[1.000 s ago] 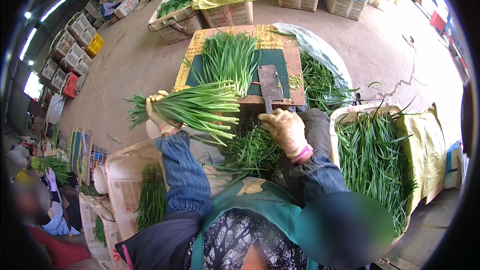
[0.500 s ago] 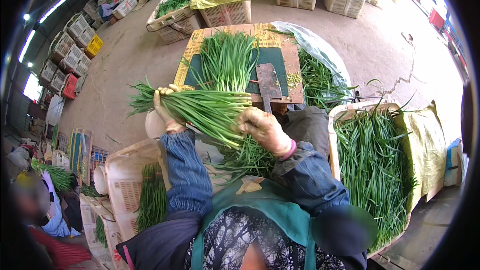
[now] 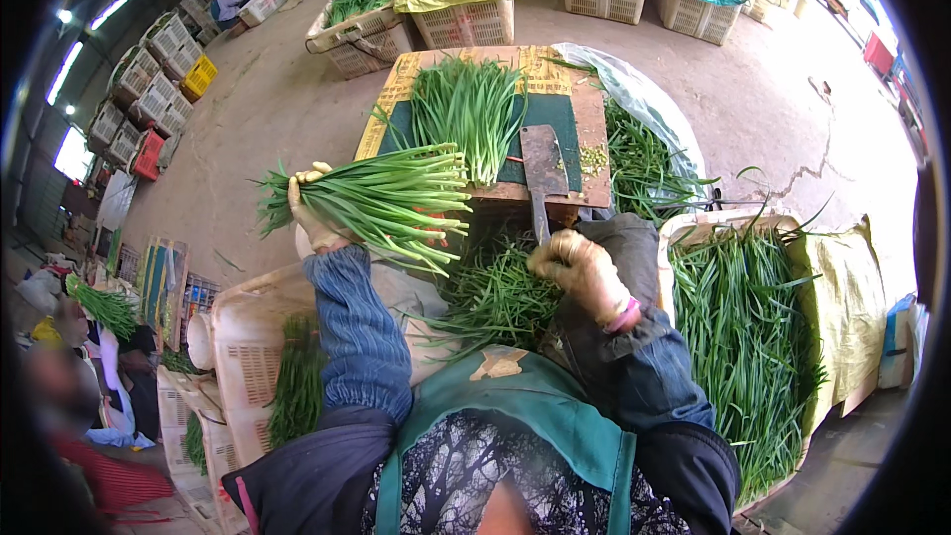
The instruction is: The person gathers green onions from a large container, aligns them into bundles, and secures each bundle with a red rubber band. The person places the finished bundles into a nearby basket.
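My left hand (image 3: 315, 208), in a pale glove, is closed round the leafy end of a bunch of garlic chives (image 3: 396, 198). The bunch lies sideways in the air, its pale cut ends fanned out to the right. My right hand (image 3: 580, 272), gloved too, is curled in front of my lap, just below the handle of a cleaver (image 3: 544, 163); whether anything is between its fingers cannot be made out. The cleaver rests on a wooden board (image 3: 586, 124) with a green mat, beside a second pile of chives (image 3: 468, 114). Loose leaves (image 3: 500, 287) cover my lap.
At my right stands a crate (image 3: 684, 228) full of chives, with a yellow sack (image 3: 842, 302) over its side. A plastic bag (image 3: 644, 89) of trimmings sits right of the board. Left is a crate (image 3: 243, 337) holding bunches. Another person (image 3: 109, 376) works at far left.
My right hand has left the bunch's cut ends and moved right and down, toward the cleaver's handle. My left hand still holds the bunch, whose cut ends have spread apart.
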`<state>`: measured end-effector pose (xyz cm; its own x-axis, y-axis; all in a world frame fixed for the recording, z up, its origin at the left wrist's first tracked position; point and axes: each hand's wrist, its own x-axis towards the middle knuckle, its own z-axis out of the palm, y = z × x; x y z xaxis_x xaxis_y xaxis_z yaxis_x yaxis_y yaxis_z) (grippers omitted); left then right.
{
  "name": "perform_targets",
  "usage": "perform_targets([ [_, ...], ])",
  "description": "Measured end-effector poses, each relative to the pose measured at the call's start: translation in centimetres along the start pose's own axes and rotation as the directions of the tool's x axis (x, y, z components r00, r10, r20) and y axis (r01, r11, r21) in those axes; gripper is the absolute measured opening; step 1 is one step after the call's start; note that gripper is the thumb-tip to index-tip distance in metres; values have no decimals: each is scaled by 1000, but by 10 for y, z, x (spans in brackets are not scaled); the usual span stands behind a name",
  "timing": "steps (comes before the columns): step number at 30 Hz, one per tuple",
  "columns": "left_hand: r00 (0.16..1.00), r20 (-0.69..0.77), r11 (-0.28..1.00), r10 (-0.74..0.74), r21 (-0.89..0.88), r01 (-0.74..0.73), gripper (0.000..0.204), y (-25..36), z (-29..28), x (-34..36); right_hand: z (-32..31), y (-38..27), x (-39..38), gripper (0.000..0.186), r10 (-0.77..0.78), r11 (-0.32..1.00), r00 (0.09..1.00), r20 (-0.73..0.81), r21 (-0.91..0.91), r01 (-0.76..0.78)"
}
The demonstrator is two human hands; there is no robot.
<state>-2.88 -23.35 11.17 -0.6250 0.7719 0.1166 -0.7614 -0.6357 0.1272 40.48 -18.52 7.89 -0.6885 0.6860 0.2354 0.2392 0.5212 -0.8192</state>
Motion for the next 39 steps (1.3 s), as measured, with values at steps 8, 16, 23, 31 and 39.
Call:
perform_targets([
  [8, 989, 94, 993, -117, 25, 116, 14, -20, 15, -15, 36, -33, 74, 40, 211, 686, 974, -77, 721, -92],
  [16, 974, 163, 986, -156, 80, 145, 17, -34, 15, -9, 52, -34, 83, 28, 326, 262, 939, 107, 944, -198],
  [23, 970, 121, 977, -211, 41, 207, 10, -15, 9, -4, 10, -3, 48, 14, 6, 585, 955, 295, 774, -242],
  [31, 973, 117, 978, -198, 88, 189, 12, -25, 13, -3, 29, -14, 58, 35, 138, 866, 956, -258, 500, 10],
  [39, 984, 96, 981, -150, 135, 137, 13, -21, 19, -4, 6, -11, 57, 17, 90, 680, 992, -91, 733, 5],
])
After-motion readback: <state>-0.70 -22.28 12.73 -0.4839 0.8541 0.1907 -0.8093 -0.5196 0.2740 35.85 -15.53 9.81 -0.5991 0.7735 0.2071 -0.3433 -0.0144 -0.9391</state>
